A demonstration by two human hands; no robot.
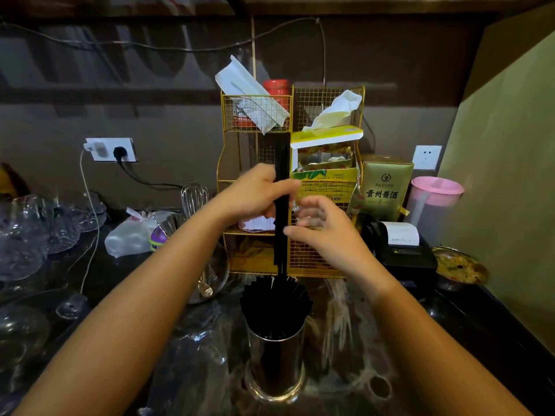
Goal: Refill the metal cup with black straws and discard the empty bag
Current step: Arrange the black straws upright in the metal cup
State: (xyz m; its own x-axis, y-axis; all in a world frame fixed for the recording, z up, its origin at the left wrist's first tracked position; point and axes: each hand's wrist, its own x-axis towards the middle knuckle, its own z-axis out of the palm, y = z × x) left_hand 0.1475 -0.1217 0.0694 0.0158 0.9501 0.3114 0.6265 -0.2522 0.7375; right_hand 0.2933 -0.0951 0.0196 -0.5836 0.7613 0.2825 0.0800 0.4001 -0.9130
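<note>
Shiny cylindrical metal cup (274,364) is seen upright on the dark marbled desk (360,340), filled with fanned-out black plastic straws (274,301). A thin upright bundle of black straws (281,205) is held above the cup, its lower end just over the fanned straws. Left hand (258,193) is closed around the bundle near its middle; right hand (318,226) is held just beside it with fingers loosely spread, contact not clear. A clear bag cannot be made out for certain. Behind the bundle a gold wire-mesh rack (327,106) is stacked with white paper packets, a red tin and a yellow tissue box (327,136). Clear glassware (30,235) is crowded at left; a black receipt printer (402,244) and a pink-lidded plastic jug (432,202) are set at right.
</note>
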